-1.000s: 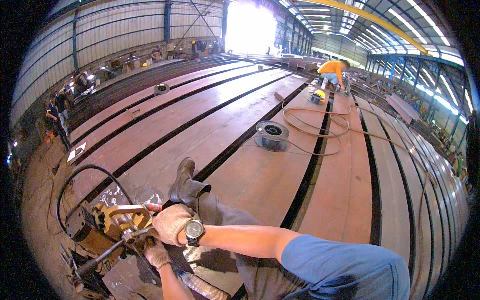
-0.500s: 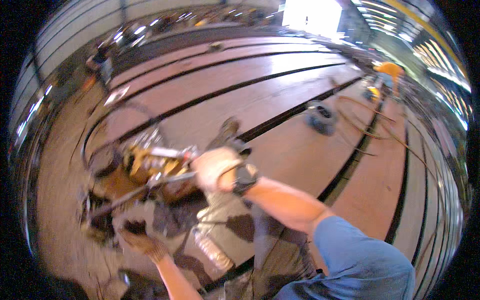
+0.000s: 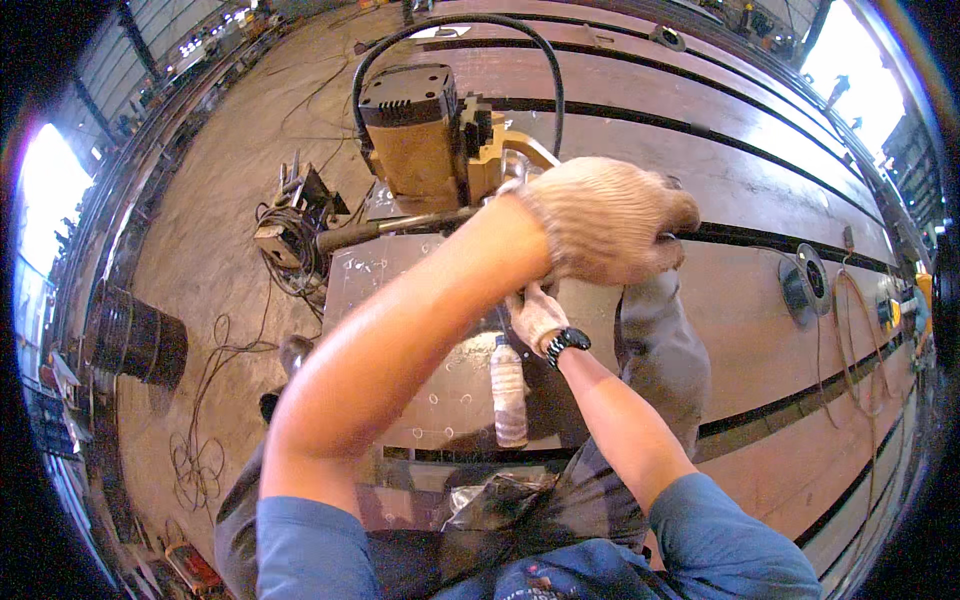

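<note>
A magnetic drill with a black-topped motor (image 3: 408,140) and yellow body stands on the steel plate in front of me. My left hand (image 3: 610,220), in a knitted work glove, reaches across to the drill's right side. Its fingers are curled, and whatever they close on is hidden. Tucked beneath the left wrist is my right hand (image 3: 537,318), also gloved, with a black watch (image 3: 567,344) on the wrist. Its fingers bend round something that the left forearm covers. A dark bar (image 3: 395,228) sticks out leftward from the drill. Nearer me lies or stands a plastic bottle (image 3: 508,395) of cloudy liquid.
A black hose (image 3: 556,75) arches over the drill. Long dark slots cross the steel bed (image 3: 760,330), which carries a grey spool (image 3: 803,285) and a brownish hose (image 3: 850,320). On the floor at left are a cable-wrapped machine (image 3: 290,235), a dark drum (image 3: 140,340) and loose cables.
My view has swung left toward the drill. The left hand has risen from low beside the drill and crossed over the right wrist; the right hand now sits lower, under the left forearm.
</note>
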Demonstrator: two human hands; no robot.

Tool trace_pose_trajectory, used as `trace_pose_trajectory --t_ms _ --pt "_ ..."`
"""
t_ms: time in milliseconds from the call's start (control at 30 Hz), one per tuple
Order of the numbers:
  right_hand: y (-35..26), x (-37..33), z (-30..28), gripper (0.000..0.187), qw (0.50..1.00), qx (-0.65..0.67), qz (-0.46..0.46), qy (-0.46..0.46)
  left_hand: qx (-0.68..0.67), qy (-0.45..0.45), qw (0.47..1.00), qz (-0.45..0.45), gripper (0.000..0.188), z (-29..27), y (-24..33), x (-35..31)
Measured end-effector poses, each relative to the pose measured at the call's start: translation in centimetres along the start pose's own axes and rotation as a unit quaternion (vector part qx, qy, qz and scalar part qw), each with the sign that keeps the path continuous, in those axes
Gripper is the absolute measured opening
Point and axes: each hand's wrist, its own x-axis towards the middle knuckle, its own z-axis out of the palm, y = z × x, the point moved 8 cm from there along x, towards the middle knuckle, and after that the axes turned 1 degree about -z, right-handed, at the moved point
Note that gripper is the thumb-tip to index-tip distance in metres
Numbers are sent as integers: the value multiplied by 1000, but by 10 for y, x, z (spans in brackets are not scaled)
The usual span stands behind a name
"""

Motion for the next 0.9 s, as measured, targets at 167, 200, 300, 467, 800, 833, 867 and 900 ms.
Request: trace_pose_trajectory --t_ms 167,200,300,467,800,833,867,900 --pt "-3 -25 -49 45 979 131 158 -8 144 -60 982 -107 44 -46 -7 -12" --pt "4 -35 -68 46 980 112 167 0 176 -55 973 -138 46 -59 -11 -23" --pt "49 -65 -120 46 980 22 144 135 227 5 958 -175 49 -95 -20 -56" --pt "22 -80 -219 45 978 -100 109 151 330 -37 847 -415 46 -116 -83 -128" --pt "-27 -72 -289 44 979 -151 79 109 225 17 794 -564 52 -102 -165 -210" --pt "-27 -74 -291 44 979 -149 85 110 217 35 795 -566 53 -103 -160 -208" --pt "-26 -76 -292 44 979 -148 89 112 215 68 797 -560 56 -103 -158 -206" --pt "-26 -74 -292 45 979 -142 91 115 214 77 798 -558 56 -104 -156 -206"
